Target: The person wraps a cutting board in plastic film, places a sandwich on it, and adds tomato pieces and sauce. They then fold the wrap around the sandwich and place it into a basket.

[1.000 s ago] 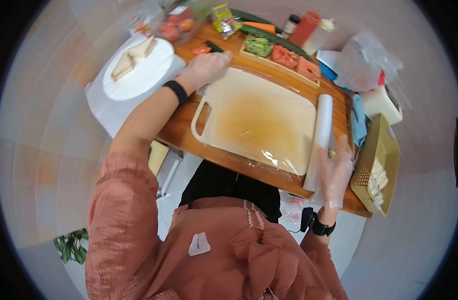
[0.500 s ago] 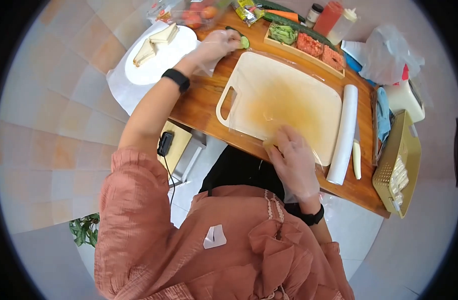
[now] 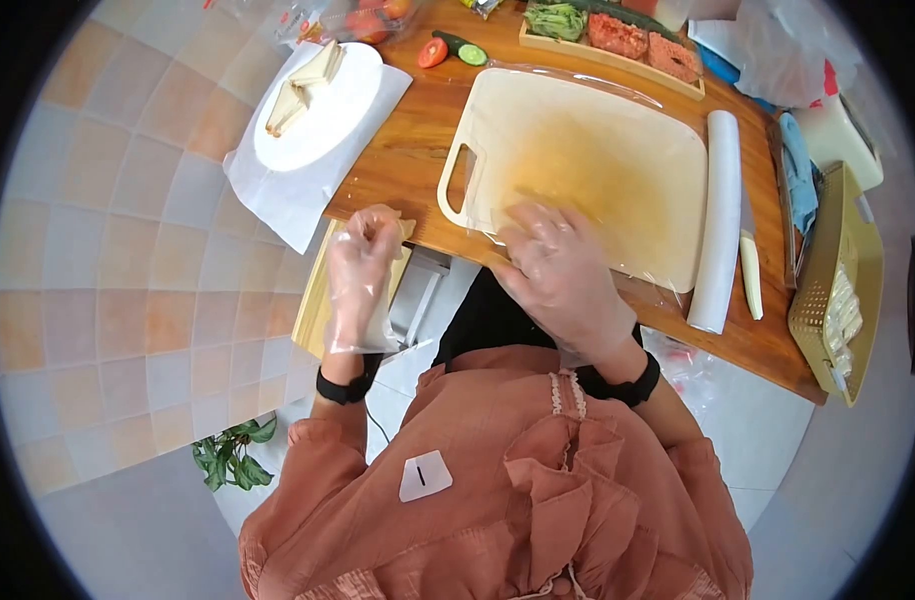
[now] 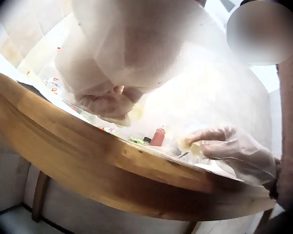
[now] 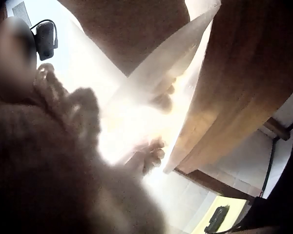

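Observation:
My left hand (image 3: 366, 265), in a clear plastic glove, is at the table's front edge with curled fingers. A small pale yellowish piece (image 3: 409, 228) shows at its fingertips. Over the near left part of the cream cutting board (image 3: 668, 150) is my gloved right hand (image 3: 563, 270), blurred by motion. Seen from the left wrist, the right hand (image 4: 234, 151) pinches another pale yellowish piece (image 4: 186, 145) between thumb and fingers. Clear film lies over the board, which has a tan patch in its middle. Glare washes out most of the right wrist view.
A white plate (image 3: 353, 120) with sandwich pieces (image 3: 303, 90) stands on paper at left. Behind the board are a tomato half (image 3: 434, 52), a cut cucumber (image 3: 472, 54) and a wooden tray (image 3: 618, 60). At right lie a white roll (image 3: 720, 220), a knife (image 3: 750, 270) and a basket (image 3: 823, 300).
My left hand has come back from beside the cucumber to the table's front edge. My right hand went from the roll to the board's near side, then slightly left. The head view has shifted.

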Demonstrator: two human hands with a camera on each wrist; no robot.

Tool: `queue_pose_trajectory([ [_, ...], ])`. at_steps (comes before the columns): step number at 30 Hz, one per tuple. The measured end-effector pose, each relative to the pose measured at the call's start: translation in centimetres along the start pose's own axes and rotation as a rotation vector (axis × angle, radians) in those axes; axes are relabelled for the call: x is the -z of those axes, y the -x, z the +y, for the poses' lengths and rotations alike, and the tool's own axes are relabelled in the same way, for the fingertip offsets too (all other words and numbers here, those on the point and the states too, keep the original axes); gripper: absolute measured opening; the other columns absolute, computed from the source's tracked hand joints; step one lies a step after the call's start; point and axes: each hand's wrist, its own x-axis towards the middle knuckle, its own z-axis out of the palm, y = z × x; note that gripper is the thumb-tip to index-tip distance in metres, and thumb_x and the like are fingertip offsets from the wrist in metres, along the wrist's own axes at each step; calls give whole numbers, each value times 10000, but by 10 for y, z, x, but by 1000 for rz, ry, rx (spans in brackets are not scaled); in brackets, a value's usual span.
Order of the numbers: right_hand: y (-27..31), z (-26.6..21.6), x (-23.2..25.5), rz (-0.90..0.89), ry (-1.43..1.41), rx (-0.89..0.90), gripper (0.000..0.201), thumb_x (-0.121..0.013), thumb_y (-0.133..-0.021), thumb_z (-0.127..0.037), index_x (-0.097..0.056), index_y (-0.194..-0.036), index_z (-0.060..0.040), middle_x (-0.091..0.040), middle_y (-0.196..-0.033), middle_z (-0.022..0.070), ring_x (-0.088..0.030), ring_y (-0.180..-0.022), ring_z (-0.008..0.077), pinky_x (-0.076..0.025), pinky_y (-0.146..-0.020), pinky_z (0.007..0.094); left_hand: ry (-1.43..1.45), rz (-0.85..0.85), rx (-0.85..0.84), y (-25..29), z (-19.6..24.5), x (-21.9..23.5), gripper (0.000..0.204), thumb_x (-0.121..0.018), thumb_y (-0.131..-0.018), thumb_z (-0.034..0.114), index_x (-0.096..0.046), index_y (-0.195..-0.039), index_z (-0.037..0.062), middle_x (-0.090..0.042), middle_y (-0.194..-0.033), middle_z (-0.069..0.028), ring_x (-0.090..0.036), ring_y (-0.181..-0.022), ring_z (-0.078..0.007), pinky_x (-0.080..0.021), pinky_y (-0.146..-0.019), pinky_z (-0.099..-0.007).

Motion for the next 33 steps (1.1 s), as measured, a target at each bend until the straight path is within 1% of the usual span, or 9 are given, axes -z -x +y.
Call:
queue_pose_trajectory([
  [8,-14,-9,-27,40,-76,-111,186,-691,-830,-197,-676,-921,-35,-613,-1210,168,-609,-1134,299,-415,-1018,437,-101,-14,-160,26,7,-21,169,-664,-936,65,-718,-1050,-47,-741,-881,-123,-697,-770,-157,-542,-729,-297],
  [12,-12,-8,-35,8,-55,-150,183,-686,-809,-184,-660,-908,-33,-612,-1202,161,-615,-1082,298,-421,-1006,423,-67,-45,-142,28,9,-28,165,-666,-931,61,-718,-1040,-51,-737,-876,-125,-689,-752,-153,-539,-715,-296],
  [14,-10,-4,-38,4,-44,-133,172,-682,-809,-174,-656,-906,-34,-614,-1198,157,-618,-1059,304,-428,-996,431,-91,-93,-71,29,15,-29,174,-673,-938,76,-717,-1047,-54,-732,-938,-65,-660,-843,-107,-526,-775,-263],
  [18,-8,-1,-39,42,-143,-175,120,-665,-822,-121,-648,-910,-40,-631,-1172,147,-629,-1034,315,-479,-931,439,-52,-91,-128,29,12,-31,184,-679,-933,78,-718,-1060,-49,-742,-933,-78,-670,-826,-116,-531,-763,-271],
  [20,-14,-5,-33,65,-191,-203,113,-657,-834,-103,-657,-916,-25,-650,-1133,156,-641,-1006,329,-499,-894,444,-50,-126,-161,28,13,-33,179,-644,-923,50,-715,-1064,-35,-745,-945,-175,-705,-812,-257,-540,-768,-336],
  [23,-23,-4,-25,59,-327,-321,126,-642,-866,-80,-685,-942,11,-688,-1066,183,-663,-957,360,-529,-841,436,-73,-133,-281,25,18,-36,187,-635,-930,59,-708,-1079,-28,-734,-938,-197,-705,-803,-287,-548,-772,-355],
  [25,-26,-3,-22,17,-409,-396,148,-636,-886,-76,-705,-962,31,-707,-1038,201,-673,-935,376,-539,-826,425,-129,-111,-291,24,30,-37,177,-636,-942,83,-705,-1069,-19,-741,-913,-170,-716,-774,-249,-555,-732,-351],
  [27,-25,-2,-21,75,-463,-508,191,-638,-916,-88,-734,-1016,44,-727,-1047,229,-692,-918,389,-542,-842,410,185,-242,-30,21,36,-41,222,-646,-960,126,-673,-1119,-26,-726,-895,-112,-711,-726,-183,-540,-640,-306],
  [33,-19,12,-25,78,-555,-627,199,-656,-936,-104,-744,-1047,36,-736,-1093,221,-704,-980,351,-529,-883,389,631,-370,324,9,62,-44,411,-679,-951,169,-585,-1267,-76,-686,-988,-65,-651,-726,-96,-467,-580,-220],
])
